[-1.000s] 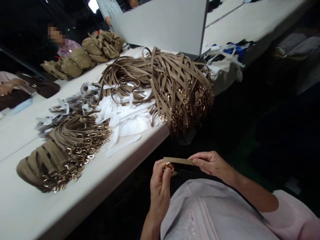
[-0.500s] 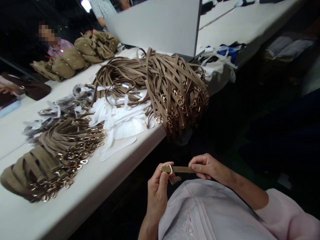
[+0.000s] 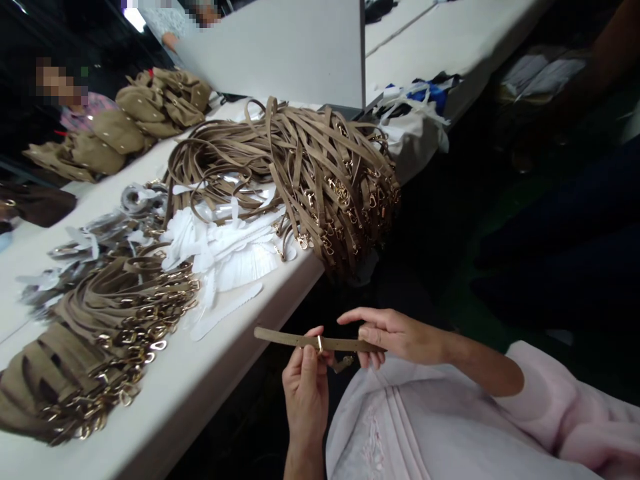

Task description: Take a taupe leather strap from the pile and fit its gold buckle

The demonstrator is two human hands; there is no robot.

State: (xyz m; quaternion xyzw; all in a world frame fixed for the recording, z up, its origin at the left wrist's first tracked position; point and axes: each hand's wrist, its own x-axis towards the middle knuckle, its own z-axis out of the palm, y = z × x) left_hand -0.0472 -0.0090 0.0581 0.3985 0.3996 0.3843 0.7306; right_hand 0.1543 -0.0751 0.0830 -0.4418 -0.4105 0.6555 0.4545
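A narrow olive-brown strap (image 3: pixel 285 337) runs between my hands in front of my lap, passing through a gold buckle (image 3: pixel 321 344). My left hand (image 3: pixel 306 387) pinches strap and buckle between thumb and fingers, and the strap's rounded free end sticks out to the left. Farther right on the same strap, my right hand (image 3: pixel 395 337) grips it between thumb and curled fingers, with its index finger stretched out. A small piece with metal hardware (image 3: pixel 343 363) dangles below the buckle. The strap's far part is hidden behind my right hand.
On the white table (image 3: pixel 240 347) lies a big heap of straps (image 3: pixel 300 153) with gold clasps hanging over the edge. Bundled straps (image 3: pixel 120 300), white strips (image 3: pixel 235 243) and brown bags (image 3: pixel 135 113) lie around it. A grey panel (image 3: pixel 280 53) stands behind; another person (image 3: pixel 85 110) sits across.
A length of strap now extends left through the buckle, beyond my left hand. My right hand has moved slightly left, its index finger now extended. The whole view has shifted.
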